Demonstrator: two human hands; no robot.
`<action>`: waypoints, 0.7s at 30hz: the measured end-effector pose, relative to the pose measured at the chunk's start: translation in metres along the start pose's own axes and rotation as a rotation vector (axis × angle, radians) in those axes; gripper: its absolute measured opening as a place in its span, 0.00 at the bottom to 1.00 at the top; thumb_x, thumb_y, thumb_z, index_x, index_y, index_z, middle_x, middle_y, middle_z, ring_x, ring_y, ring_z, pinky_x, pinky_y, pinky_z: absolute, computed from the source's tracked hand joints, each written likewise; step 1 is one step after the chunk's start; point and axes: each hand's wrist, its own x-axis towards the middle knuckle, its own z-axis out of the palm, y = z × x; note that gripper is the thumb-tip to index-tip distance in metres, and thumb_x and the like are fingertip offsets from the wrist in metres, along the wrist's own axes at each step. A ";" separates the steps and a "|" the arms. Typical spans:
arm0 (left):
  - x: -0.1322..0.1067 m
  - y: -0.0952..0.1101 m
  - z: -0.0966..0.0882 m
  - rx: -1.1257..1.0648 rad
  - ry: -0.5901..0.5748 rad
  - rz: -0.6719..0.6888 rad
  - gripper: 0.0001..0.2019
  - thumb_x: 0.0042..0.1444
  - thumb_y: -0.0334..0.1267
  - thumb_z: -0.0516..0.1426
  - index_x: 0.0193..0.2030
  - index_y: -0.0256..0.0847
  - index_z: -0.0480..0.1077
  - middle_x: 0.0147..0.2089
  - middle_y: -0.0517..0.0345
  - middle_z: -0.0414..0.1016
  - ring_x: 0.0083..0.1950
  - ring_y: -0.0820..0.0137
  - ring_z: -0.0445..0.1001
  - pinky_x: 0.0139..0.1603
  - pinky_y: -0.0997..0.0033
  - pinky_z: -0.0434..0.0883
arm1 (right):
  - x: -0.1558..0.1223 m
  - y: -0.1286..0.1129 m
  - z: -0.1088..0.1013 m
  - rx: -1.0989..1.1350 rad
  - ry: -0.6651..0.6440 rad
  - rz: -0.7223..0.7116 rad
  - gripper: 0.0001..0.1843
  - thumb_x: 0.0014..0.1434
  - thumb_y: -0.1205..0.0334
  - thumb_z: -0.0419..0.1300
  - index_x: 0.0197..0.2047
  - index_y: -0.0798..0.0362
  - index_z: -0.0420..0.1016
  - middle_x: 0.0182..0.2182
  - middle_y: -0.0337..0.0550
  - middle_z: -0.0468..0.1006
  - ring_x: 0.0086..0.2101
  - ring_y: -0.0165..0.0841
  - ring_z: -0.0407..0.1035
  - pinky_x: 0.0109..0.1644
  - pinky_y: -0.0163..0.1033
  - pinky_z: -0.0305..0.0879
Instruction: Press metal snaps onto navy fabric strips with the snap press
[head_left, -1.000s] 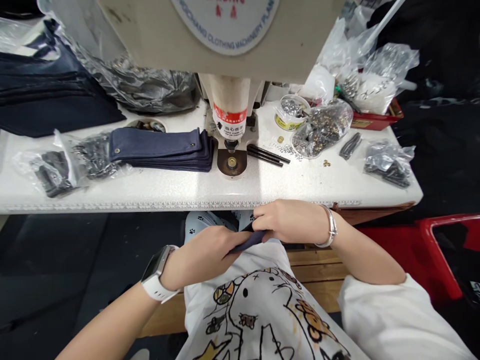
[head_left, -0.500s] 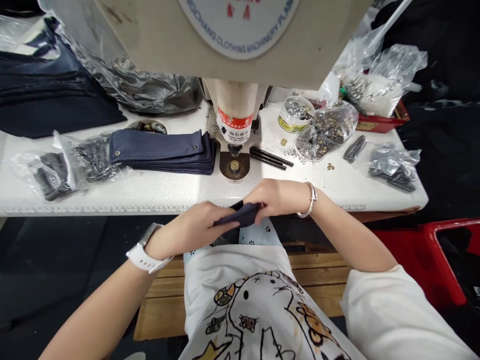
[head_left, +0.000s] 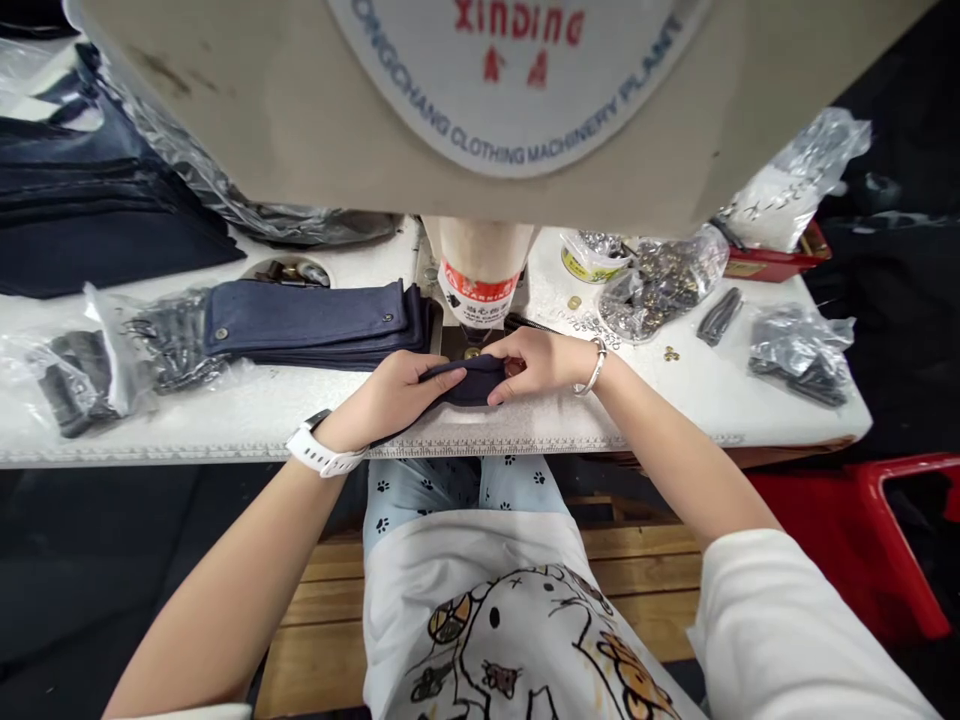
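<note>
Cloth strips (head_left: 300, 322) are lying stacked on the table (head_left: 247, 425), with a bag of dark clips (head_left: 75, 375) at their left. Left hand (head_left: 397, 395), a white watch (head_left: 321, 458) on its wrist, is pinching one navy strip (head_left: 471, 382) between thumb and curled fingers, gripping it firmly over the table, just in front of the anvil (head_left: 471, 352) under the press head (head_left: 480, 270). That strip is lying folded over itself, its long axis running roughly left to right across the view, with one end pointing right; the hands are hiding most of it, so this reading is probably only approximate. Right hand (head_left: 536, 362), a silver bangle (head_left: 596, 368) at its wrist, is grasping the cloth too, its fingertips (head_left: 496, 396) pressing on it without clenching into a fist. Keeping both pinches close together and the fold flat looks like the sound way to work here, with fingers held clear of the anvil. Further right, a bag of brass studs (head_left: 664, 285) and a bag of dark parts (head_left: 799, 358) are lying on the table.
</note>
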 end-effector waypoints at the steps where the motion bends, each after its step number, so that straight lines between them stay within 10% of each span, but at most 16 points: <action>1: -0.001 0.001 0.000 -0.001 -0.001 0.002 0.19 0.54 0.51 0.49 0.23 0.37 0.66 0.21 0.64 0.59 0.23 0.77 0.56 0.23 0.78 0.56 | -0.001 0.000 0.000 0.003 0.003 0.000 0.14 0.48 0.56 0.63 0.34 0.58 0.71 0.23 0.34 0.67 0.24 0.24 0.58 0.28 0.31 0.54; 21: 0.010 0.000 -0.004 -0.032 0.048 -0.037 0.21 0.53 0.53 0.49 0.28 0.36 0.72 0.25 0.60 0.69 0.27 0.73 0.63 0.28 0.75 0.61 | 0.006 -0.002 -0.007 0.180 -0.024 0.185 0.15 0.44 0.56 0.66 0.29 0.57 0.68 0.17 0.33 0.71 0.18 0.22 0.61 0.22 0.30 0.54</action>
